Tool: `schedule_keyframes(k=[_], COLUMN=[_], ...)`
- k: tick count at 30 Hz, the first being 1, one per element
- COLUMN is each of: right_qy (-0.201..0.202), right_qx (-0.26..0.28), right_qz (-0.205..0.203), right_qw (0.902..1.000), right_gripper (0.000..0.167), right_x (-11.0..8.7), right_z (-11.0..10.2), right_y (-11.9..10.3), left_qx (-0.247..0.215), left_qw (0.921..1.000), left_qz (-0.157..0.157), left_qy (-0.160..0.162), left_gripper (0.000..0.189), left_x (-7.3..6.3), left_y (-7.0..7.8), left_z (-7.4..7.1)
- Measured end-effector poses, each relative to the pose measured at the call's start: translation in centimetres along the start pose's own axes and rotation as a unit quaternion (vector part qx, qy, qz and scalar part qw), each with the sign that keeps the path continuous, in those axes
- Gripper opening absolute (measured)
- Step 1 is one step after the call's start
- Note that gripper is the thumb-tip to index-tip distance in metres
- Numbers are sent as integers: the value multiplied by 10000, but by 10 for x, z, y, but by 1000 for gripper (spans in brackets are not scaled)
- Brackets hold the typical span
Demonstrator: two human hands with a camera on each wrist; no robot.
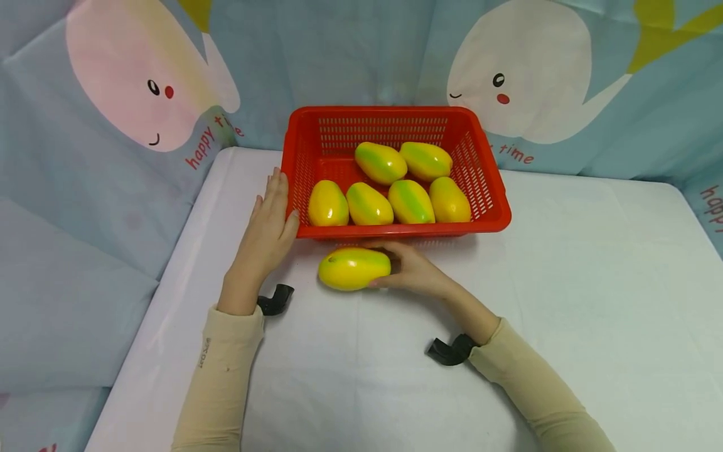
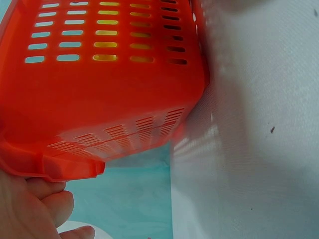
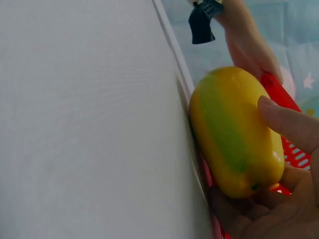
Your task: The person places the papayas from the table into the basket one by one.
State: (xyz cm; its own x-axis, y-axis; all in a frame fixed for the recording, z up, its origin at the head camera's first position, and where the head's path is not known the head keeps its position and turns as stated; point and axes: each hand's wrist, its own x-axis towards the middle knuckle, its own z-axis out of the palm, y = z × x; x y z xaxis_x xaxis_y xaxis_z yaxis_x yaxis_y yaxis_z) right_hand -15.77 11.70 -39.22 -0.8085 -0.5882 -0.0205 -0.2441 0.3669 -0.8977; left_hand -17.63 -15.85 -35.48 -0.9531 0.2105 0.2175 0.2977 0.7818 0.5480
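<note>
A yellow-green mango (image 1: 347,269) lies sideways just in front of the red plastic basket (image 1: 395,230). My right hand (image 1: 412,270) grips it from its right end, thumb on the near side and fingers on the far side. In the right wrist view the mango (image 3: 234,129) shows a green stripe, with the thumb pressed on its skin. My left hand (image 1: 268,229) rests along the basket's left rim, fingers straight and the thumb by the front corner. The left wrist view shows its fingers (image 2: 57,206) touching the rim from outside. Several more mangoes (image 1: 369,204) sit inside the basket.
The basket stands at the back of a white-covered table (image 1: 350,376), against a blue curtain (image 1: 361,56) printed with whales. A black curved piece (image 1: 277,300) sticks out at the left wrist, and another black piece (image 1: 452,349) at the right.
</note>
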Motion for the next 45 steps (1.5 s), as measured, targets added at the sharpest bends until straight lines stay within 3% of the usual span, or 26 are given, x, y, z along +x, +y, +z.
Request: schedule_keyframes(k=[12,38,45], right_qy=[-65,82,76], right_qx=[-567,-366,-251], right_qz=[196,281,-33], right_qw=[9982,9989,9997], right_gripper=[70,67,65], right_x=[7,3,0], right_z=[7,4,2], right_y=[-2,-14,-18], left_qx=[15,14,1], left_qw=[10000,10000,10000], left_qz=[-12,1,-3], left_qy=[-7,8,-2], left_gripper=[64,64,63], left_x=[0,2,1], left_y=[0,0,-1], left_z=[1,0,1])
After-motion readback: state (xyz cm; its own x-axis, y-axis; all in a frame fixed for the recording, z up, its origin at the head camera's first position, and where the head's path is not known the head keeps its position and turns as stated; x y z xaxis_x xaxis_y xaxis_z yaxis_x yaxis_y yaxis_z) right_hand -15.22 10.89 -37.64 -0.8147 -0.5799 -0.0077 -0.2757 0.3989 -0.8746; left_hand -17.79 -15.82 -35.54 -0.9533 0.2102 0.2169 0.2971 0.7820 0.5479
